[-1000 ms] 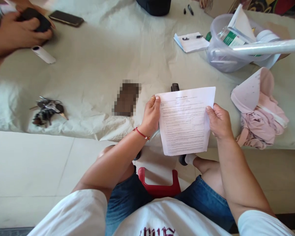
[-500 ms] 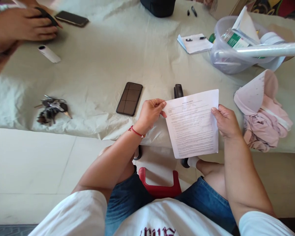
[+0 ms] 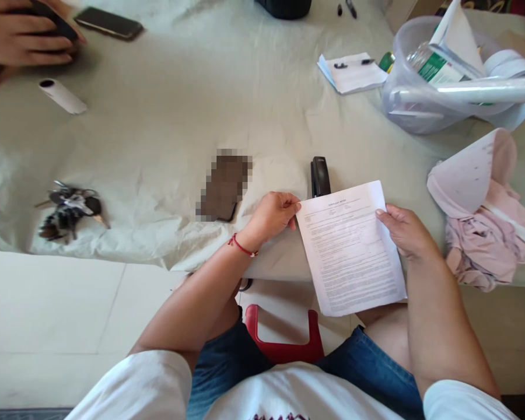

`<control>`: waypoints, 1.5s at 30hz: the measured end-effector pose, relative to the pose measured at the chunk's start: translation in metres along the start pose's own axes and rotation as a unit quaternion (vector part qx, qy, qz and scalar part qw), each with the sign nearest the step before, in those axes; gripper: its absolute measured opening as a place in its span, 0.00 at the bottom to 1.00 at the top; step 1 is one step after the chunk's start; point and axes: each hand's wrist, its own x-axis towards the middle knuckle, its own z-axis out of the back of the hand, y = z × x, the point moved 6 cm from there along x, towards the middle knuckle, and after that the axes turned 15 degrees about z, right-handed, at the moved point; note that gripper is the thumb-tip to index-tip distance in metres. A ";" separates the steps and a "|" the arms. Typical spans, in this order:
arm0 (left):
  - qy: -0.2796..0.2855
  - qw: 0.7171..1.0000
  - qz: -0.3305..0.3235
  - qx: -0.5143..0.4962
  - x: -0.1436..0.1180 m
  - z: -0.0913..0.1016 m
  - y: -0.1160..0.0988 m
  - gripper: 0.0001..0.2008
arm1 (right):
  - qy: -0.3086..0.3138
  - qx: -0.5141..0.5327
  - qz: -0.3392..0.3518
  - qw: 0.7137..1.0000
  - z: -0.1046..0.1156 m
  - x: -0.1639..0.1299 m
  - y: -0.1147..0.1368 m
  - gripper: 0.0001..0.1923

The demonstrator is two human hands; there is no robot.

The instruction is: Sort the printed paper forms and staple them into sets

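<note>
1. the left hand [image 3: 276, 214] is pinched on the upper left corner of a printed paper [image 3: 352, 251], thumb against fingers.
2. the right hand [image 3: 405, 229] is clamped on the paper's right edge near the top, thumb on the printed face.
3. the paper is tilted at the table's near edge, its lower part reaching out over the lap.
4. a black stapler [image 3: 319, 176] lies just beyond the paper's top edge, which hides its near end.
5. left of it, near the left hand, lies a dark smartphone [image 3: 225, 184], mostly pixelated; a bunch of keys [image 3: 72, 210] lies farther left.
6. right of the right hand is a crumpled pink garment [image 3: 485, 216] with a moulded cup; beyond it stands a translucent plastic basin [image 3: 402, 114].
</note>
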 end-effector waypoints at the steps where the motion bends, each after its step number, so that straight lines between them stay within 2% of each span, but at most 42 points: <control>1: 0.004 1.000 0.004 0.013 0.002 -0.001 0.001 0.11 | 0.003 0.021 -0.022 1.000 -0.001 -0.001 -0.001 0.20; 5: 0.025 0.999 0.002 0.025 0.007 -0.005 0.004 0.10 | 0.022 0.075 -0.079 0.994 0.000 -0.004 -0.001 0.20; 11: 0.104 0.993 0.036 -0.047 0.004 -0.016 0.008 0.08 | 0.021 0.120 -0.131 0.984 0.012 -0.016 -0.009 0.23; 21: 0.025 0.998 0.047 0.017 0.004 -0.017 0.001 0.10 | 0.006 0.089 -0.131 0.987 0.012 -0.021 -0.011 0.23; 28: 0.000 0.998 0.025 0.063 0.006 -0.019 -0.001 0.09 | -0.008 0.071 -0.116 0.991 0.016 -0.024 -0.008 0.23; 33: -0.034 0.992 -0.019 0.119 0.011 -0.020 -0.009 0.10 | -0.008 0.074 -0.120 0.990 0.014 -0.024 -0.006 0.24; 37: -0.057 0.987 -0.006 0.152 0.016 -0.021 -0.011 0.10 | -0.010 0.076 -0.121 0.990 0.012 -0.023 -0.007 0.22; 42: -0.058 0.991 -0.026 0.116 0.020 -0.021 -0.014 0.08 | -0.022 0.077 -0.121 0.989 0.013 -0.024 -0.009 0.20; 45: -0.041 0.997 -0.012 0.069 0.022 -0.022 -0.014 0.06 | -0.025 0.073 -0.120 0.990 0.012 -0.024 -0.006 0.18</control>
